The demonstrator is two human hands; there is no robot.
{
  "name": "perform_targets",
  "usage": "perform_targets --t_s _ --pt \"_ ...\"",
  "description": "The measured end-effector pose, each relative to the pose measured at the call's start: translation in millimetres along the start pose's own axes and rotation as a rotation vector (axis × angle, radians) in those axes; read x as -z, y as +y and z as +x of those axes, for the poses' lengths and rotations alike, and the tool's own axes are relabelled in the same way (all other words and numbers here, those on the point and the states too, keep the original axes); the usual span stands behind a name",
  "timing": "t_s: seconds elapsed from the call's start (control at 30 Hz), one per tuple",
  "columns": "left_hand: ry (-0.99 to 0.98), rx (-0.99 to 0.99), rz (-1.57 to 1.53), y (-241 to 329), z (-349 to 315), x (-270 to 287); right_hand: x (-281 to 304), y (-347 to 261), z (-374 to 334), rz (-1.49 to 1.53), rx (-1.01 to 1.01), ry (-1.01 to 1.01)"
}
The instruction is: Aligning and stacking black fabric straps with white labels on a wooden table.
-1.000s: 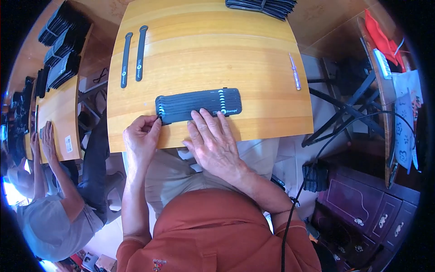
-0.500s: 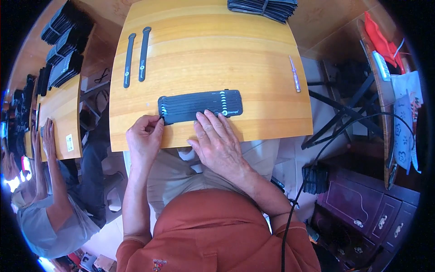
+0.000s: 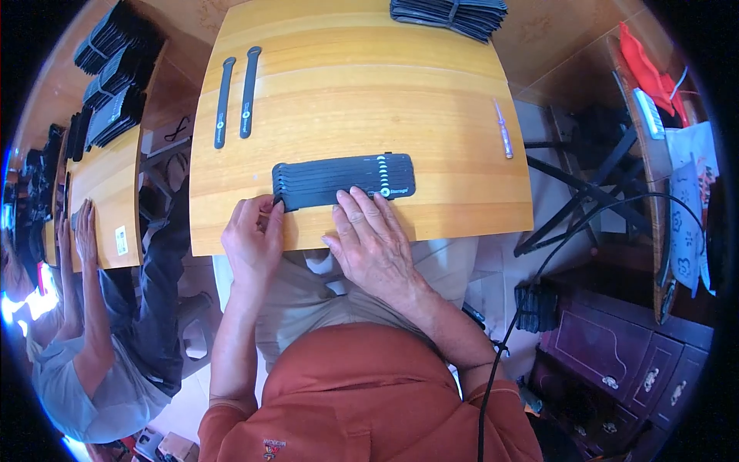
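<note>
Several black straps (image 3: 331, 175) lie side by side, overlapping, in a flat row near the table's front edge, with small pale marks running across their right part. My left hand (image 3: 255, 227) pinches the end of the nearest black strap at the row's lower left corner; the fingertips hide that end. My right hand (image 3: 373, 239) is open, its fingers stretched out and resting on the row's near edge. Farther off on the left lie two single black straps, one shorter-looking strap (image 3: 224, 104) and another strap (image 3: 250, 92), each with a slotted rounded end.
A bound black bundle (image 3: 450, 17) lies at the wooden table's (image 3: 362, 100) far edge. A thin purple-handled screwdriver (image 3: 504, 132) lies at the right. Leftward, a co-worker's hands (image 3: 85, 235) rest on another table (image 3: 108, 185) with stacked black bundles (image 3: 115, 73). A black cable (image 3: 504, 335) crosses the right side.
The pale marks at the row's left end, visible before, no longer show. My left hand stays at that corner with its fingers slightly shifted. The view has moved a little.
</note>
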State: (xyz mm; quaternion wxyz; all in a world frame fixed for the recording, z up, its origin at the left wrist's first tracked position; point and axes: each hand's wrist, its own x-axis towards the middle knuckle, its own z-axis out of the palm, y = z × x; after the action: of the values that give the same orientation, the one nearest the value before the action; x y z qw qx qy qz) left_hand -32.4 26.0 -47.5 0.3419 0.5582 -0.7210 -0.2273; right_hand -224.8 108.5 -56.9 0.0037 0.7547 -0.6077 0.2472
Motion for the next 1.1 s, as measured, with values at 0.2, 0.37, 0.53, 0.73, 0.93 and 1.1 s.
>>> perform_targets --t_s 0.2,0.37,0.53,0.73,0.93,1.1 --pt "0.054 -0.366 0.193 9 -13 1 1 0 0 0.0 0.0 -0.005" --pt "-0.025 -0.587 0.352 5 -19 3 4 -2 4 -0.008 0.0 -0.019" --pt "-0.103 -0.601 0.358 1 -17 4 4 0 3 -0.007 -0.004 -0.016" --pt "-0.103 -0.611 0.344 -1 -15 3 4 0 4 -0.015 0.003 -0.02" --pt "-0.141 -0.595 0.363 -1 -14 3 10 -2 8 -0.057 0.029 -0.045" --pt "-0.176 -0.6 0.374 -2 -15 4 0 -10 18 0.007 0.063 -0.008"
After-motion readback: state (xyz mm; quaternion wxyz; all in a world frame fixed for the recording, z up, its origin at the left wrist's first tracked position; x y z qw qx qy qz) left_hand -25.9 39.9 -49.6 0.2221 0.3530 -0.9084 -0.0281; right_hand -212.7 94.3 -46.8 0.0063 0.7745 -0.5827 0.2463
